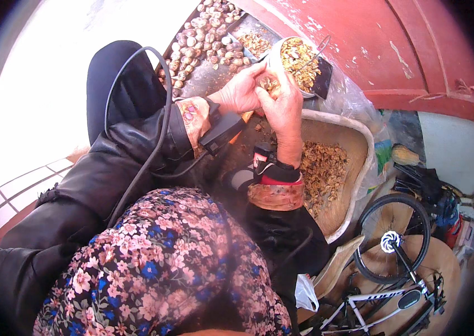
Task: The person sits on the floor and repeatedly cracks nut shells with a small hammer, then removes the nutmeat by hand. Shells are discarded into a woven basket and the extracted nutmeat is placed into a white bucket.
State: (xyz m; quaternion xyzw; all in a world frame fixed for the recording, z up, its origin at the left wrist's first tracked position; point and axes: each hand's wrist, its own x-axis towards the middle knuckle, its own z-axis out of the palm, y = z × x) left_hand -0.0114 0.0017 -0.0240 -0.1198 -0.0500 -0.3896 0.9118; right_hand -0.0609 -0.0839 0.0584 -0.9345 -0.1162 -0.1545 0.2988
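A cracked walnut sits between my two hands, just in front of a white bucket. My left hand has its fingers closed against one side of it. From the other side my right hand grips it, thumb bent over the front. The white bucket holds yellowish walnut kernels, and its wire handle stands up. Whole walnuts cover a dark tray to the left. Below my right hand, a large basin contains a heap of broken walnut shells.
A small grey box with walnut pieces lies beside the whole walnuts. Clear plastic sheeting hangs by the basin near a red wooden door. At lower right lies a white bicycle. A black cable loops over my left arm.
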